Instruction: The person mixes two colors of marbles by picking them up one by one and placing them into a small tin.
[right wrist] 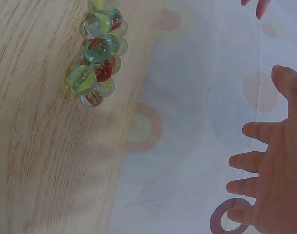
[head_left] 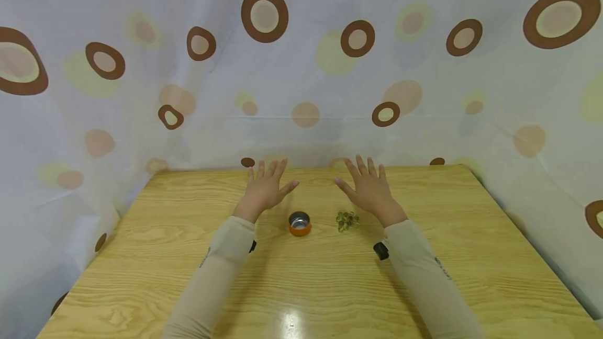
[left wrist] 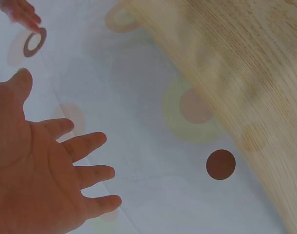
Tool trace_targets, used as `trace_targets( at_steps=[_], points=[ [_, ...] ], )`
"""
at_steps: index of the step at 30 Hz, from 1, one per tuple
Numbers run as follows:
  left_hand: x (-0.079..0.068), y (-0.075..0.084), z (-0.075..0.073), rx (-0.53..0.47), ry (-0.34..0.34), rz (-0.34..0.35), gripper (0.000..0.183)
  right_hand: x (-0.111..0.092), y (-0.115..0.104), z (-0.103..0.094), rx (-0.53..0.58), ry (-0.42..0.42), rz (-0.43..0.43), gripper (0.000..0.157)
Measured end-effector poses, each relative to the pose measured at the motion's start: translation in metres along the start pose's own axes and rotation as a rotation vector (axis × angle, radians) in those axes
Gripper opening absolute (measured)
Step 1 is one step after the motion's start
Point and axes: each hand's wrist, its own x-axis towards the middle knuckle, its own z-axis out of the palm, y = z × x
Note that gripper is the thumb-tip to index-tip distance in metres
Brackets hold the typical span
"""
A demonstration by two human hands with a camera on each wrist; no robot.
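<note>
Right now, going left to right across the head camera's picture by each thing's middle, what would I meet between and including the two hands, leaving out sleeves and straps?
Left hand, orange cup, glass marbles, right hand.

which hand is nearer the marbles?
Right. In the head view, the right hand is just beyond and right of the marbles; the left hand is farther off, left past the orange bowl.

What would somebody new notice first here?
Probably the left hand and right hand, spread wide above the table. Next, perhaps the orange cup near the middle of the table, with a cluster of glassy marbles to its right.
</note>
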Motion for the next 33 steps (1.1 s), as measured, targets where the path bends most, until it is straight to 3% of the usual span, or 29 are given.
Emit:
trace_targets(
  at_steps=[16,33],
  points=[
    [-0.007,-0.002,-0.001,0.007,0.024,0.088,0.071,-0.004,0.001,-0.002,0.044,-0.012,-0.037,0.075],
    [-0.014,0.003,-0.001,-0.030,-0.020,0.118,0.068,-0.010,-0.004,-0.004,0.045,-0.006,-0.074,0.073]
  ],
)
